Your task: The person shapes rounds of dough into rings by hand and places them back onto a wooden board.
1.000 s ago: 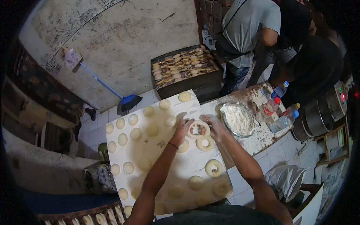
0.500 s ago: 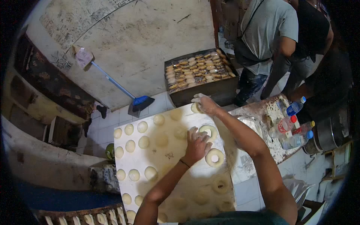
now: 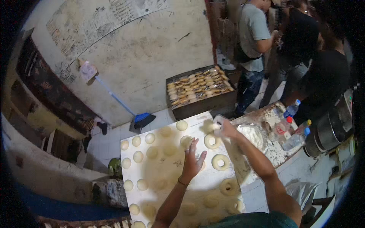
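My right hand (image 3: 226, 128) is closed on a small pale piece of dough (image 3: 215, 126) at the far right corner of a white floured board (image 3: 173, 169). The fingers partly hide its shape. My left hand (image 3: 193, 161) hovers over the board, its fingers stretched out and thumb apart. Its fingertips reach a round dough ball (image 3: 186, 141); whether they touch it I cannot tell. Along the right edge lie several dough rings, among them one ring (image 3: 212, 141) just below my right hand and another ring (image 3: 220, 162) nearer me. Rows of dough balls (image 3: 150, 138) cover the left side.
Beyond the board stands a dark box (image 3: 203, 104) full of filled buns. To the right are a floury table (image 3: 266, 148), a heap of flour (image 3: 251, 135) and several plastic bottles (image 3: 283, 125). A blue broom (image 3: 142, 118) leans on the wall. Several people stand at the far right.
My right hand has lifted the dough piece from the board's corner and come nearer. My left hand has opened out, its fingers straighter. The whole view has shifted slightly.
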The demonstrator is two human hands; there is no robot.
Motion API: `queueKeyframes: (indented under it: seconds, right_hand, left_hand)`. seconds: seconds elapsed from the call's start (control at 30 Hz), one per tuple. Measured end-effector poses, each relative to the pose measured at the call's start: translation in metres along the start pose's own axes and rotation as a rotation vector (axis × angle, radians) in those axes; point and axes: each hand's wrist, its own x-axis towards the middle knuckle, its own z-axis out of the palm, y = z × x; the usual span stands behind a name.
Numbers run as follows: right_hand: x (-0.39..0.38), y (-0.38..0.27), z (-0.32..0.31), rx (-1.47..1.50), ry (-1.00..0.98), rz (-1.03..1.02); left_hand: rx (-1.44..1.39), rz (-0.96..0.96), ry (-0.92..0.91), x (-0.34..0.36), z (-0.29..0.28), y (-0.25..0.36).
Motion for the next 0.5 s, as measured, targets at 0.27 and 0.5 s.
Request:
queueKeyframes:
  seconds: [0.27, 0.5]
  right_hand:
    - [-0.154, -0.172, 0.064, 0.229, 0.290, 0.522]
    - [-0.222, -0.233, 0.130, 0.183, 0.324, 0.341]
  left_hand:
    - [-0.384, -0.127, -0.146, -0.086, -0.008, 0.058]
    - [-0.448, -0.069, -0.135, -0.205, -0.048, 0.051]
